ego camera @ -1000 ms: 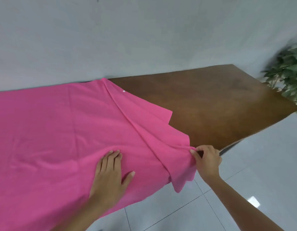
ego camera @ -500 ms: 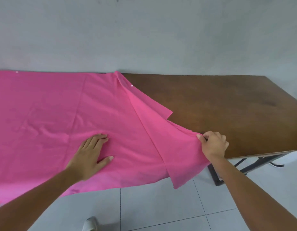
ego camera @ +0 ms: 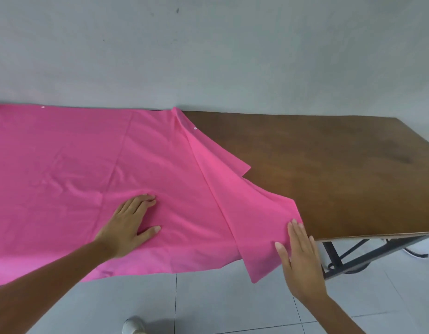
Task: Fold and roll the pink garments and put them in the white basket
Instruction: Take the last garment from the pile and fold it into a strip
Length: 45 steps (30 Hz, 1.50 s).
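A large pink garment [ego camera: 93,165] lies spread over the left part of a brown wooden table [ego camera: 329,165], its near edge hanging over the table's front. A folded-over flap [ego camera: 244,208] runs diagonally along its right side, with a small white button at the far end. My left hand [ego camera: 129,225] rests flat on the cloth, fingers straight. My right hand [ego camera: 300,259] lies flat with straight fingers at the flap's near right corner, by the table's front edge. No white basket is in view.
A grey wall runs right behind the table. Black metal table legs [ego camera: 341,256] show under the right half, over a pale tiled floor [ego camera: 208,304]. A shoe tip [ego camera: 134,325] shows at the bottom edge.
My right hand has let go of the flap's corner it was pinching and now lies flat on it. My left hand stays pressed on the cloth. The view has levelled out.
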Tool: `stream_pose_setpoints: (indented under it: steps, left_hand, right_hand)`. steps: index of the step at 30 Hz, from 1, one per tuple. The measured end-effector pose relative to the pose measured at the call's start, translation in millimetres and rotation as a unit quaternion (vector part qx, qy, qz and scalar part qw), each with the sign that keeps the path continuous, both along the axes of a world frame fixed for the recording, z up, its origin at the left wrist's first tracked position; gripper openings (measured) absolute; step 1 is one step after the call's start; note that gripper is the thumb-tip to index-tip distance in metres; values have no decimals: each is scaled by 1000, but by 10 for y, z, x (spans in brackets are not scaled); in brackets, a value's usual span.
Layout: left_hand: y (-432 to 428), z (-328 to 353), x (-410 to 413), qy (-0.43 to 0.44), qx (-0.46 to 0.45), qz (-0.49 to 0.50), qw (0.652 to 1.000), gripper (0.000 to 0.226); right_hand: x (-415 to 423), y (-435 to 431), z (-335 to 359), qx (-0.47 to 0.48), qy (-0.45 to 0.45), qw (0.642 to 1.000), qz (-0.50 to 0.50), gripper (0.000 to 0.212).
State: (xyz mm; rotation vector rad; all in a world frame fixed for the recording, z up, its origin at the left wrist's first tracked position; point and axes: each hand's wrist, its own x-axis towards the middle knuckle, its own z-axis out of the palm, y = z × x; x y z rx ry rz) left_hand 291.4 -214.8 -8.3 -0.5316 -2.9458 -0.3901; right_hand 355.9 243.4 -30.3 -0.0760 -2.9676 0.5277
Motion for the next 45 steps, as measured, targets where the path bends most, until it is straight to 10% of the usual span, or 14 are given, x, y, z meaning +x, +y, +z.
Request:
stream_pose_setpoints:
  steps: [24, 32, 45]
  left_hand:
    - [-31, -47, -57, -10, -19, -23, 999, 79]
    - [-12, 188, -597, 8, 11, -66, 998, 48]
    - [200, 112, -1954, -34, 0, 17, 999, 76]
  right_hand:
    - [-755, 1151, 263, 110, -94, 989, 30, 83]
    - [-1147, 698, 530, 66, -30, 997, -6, 74]
    - [-2292, -602, 707, -12, -98, 990, 104, 85]
